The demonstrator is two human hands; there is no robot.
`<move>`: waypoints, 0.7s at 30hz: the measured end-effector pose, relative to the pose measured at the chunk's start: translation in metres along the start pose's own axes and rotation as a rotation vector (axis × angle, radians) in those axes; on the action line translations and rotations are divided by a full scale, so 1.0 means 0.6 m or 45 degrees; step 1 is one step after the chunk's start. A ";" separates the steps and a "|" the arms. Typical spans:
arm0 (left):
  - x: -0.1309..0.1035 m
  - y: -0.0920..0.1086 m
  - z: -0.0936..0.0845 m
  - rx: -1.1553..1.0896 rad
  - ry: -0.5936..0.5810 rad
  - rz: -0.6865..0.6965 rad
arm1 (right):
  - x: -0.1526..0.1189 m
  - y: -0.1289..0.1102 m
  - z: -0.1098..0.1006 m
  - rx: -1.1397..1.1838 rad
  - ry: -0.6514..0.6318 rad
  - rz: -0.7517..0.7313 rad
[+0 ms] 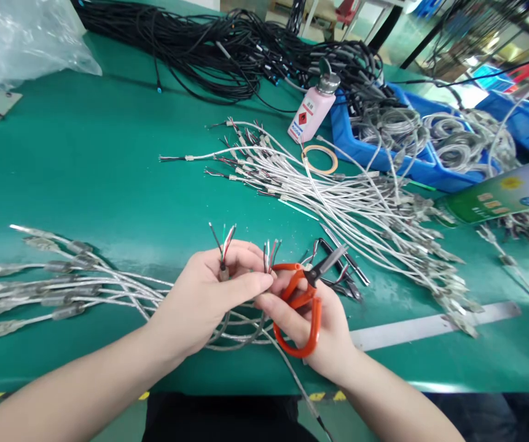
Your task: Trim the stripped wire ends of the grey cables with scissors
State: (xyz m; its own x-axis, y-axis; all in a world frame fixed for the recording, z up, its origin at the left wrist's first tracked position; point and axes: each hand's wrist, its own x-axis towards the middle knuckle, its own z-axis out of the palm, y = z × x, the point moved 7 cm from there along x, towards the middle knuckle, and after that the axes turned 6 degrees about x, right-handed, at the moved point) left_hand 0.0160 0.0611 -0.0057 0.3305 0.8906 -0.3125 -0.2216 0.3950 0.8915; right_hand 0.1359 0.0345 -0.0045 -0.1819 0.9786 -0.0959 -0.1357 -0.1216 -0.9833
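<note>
Pinching stripped cable ends, right hand gripping scissors.

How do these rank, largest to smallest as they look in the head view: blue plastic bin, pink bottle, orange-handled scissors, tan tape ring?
1. Blue plastic bin, partly hidden by cables.
2 and 3. Orange-handled scissors and pink bottle look alike; the scissors are nearer the camera, so unranked.
4. Tan tape ring.
</note>
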 end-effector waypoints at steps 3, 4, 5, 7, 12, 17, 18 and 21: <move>-0.004 -0.004 -0.003 -0.037 0.060 -0.040 | -0.001 0.002 0.003 0.001 -0.011 0.013; -0.005 -0.005 -0.005 -0.042 0.084 -0.049 | -0.002 0.002 0.003 0.006 -0.015 0.014; -0.006 -0.004 -0.006 -0.045 0.104 -0.051 | -0.002 0.002 0.004 0.011 -0.019 0.012; -0.006 -0.002 -0.007 -0.048 0.115 -0.041 | -0.002 0.002 0.006 0.023 -0.037 0.006; -0.005 -0.005 -0.006 -0.142 0.153 -0.090 | -0.004 0.009 0.010 0.096 -0.067 0.095; -0.004 -0.003 0.006 -0.247 0.091 -0.124 | -0.006 0.018 0.014 0.111 -0.103 0.194; -0.004 -0.002 0.008 -0.256 0.087 -0.123 | -0.007 0.021 0.014 0.125 -0.113 0.214; -0.006 -0.002 0.008 -0.275 0.091 -0.114 | -0.008 0.026 0.019 0.172 -0.169 0.249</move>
State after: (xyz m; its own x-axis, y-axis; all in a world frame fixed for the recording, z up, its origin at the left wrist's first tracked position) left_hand 0.0194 0.0565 -0.0039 0.2936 0.8605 -0.4164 -0.3879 0.5054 0.7708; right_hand 0.1237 0.0259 -0.0175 -0.3426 0.9050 -0.2522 -0.2125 -0.3361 -0.9175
